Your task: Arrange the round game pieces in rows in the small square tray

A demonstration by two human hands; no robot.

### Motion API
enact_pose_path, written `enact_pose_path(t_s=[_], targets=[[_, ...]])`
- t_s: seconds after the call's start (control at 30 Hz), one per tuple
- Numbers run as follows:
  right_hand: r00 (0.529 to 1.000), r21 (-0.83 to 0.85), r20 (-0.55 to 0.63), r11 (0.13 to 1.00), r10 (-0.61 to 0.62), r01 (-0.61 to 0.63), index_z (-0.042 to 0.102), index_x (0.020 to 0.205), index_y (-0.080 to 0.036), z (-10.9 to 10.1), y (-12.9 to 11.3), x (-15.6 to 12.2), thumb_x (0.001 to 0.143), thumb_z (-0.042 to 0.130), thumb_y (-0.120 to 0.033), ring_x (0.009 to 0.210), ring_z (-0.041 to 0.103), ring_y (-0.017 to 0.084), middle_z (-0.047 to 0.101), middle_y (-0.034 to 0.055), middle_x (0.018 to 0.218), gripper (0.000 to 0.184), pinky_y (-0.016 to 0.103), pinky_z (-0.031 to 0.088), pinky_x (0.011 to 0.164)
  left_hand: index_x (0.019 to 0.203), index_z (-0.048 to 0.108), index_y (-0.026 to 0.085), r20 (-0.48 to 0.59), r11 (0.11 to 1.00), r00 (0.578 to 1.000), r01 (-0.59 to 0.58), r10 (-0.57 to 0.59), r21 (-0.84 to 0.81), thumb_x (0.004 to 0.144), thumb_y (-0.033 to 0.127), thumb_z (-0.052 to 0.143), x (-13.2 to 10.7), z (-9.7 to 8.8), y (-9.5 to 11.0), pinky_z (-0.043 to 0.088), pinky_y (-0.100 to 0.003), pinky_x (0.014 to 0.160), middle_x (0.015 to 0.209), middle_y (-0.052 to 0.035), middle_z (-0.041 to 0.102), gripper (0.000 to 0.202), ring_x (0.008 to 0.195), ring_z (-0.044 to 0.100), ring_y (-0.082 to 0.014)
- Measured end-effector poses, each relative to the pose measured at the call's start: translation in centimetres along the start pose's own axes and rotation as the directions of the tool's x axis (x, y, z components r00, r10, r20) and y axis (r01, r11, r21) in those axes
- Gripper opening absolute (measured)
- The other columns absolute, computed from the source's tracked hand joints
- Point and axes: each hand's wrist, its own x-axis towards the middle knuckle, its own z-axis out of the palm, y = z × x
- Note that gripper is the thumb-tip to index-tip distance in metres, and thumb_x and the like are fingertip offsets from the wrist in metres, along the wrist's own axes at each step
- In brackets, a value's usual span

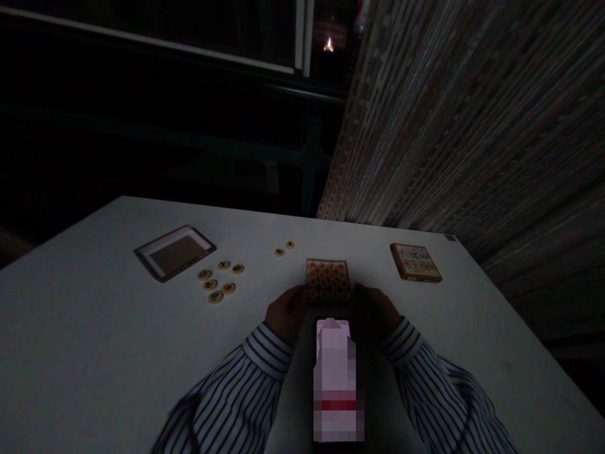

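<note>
A small open box (327, 260) of xiangqi pieces (326, 276) sits in front of me, the round discs lying in rows. Those in the upper rows bear red characters, while the lowest row looks darker. My left hand (286, 311) is closed at the box's left side, and my right hand (379, 310) holds its right side. Deep shadow hides most of the fingers. Left of the box, several loose pieces (216, 296) with dark characters lie in a cluster. Two more pieces (280, 252) lie nearer the table's far edge.
A shallow open tray or lid (161, 273) lies at the left of the white table (118, 340). At the right is a flat printed box (416, 262). Close to me is a pink phone-like object (334, 372), partly pixelated. A strand curtain (406, 126) hangs behind the table.
</note>
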Motion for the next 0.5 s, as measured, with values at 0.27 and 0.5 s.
enact_pose_path(t_s=[0.27,0.5], targets=[[0.996,-0.086,-0.066,0.995,-0.052,0.046,0.054,0.111,-0.018,0.04,-0.54,-0.15,0.080,0.043,-0.029,0.098,0.052,0.021,0.058,0.0091,0.108,0.034,0.031,0.045,0.079,0.094,0.063,0.019,0.026,0.996,0.999,-0.042,0.040,0.084,0.074,0.037,0.045,-0.16,-0.22,0.39,0.048,-0.032,0.079,0.090,-0.0044,0.067,0.032,0.086,0.061,-0.0190],[0.997,-0.059,-0.056,0.997,-0.051,0.047,0.053,0.112,-0.020,0.25,-0.37,-0.05,0.081,0.042,-0.029,0.096,0.053,0.020,0.059,0.0068,0.108,0.034,0.028,0.044,0.081,0.094,0.064,0.017,0.031,0.996,0.998,-0.048,0.046,0.077,0.074,0.033,0.047,-0.26,-0.22,0.50,0.048,-0.032,0.077,0.090,-0.0048,0.068,0.031,0.085,0.061,-0.0201]])
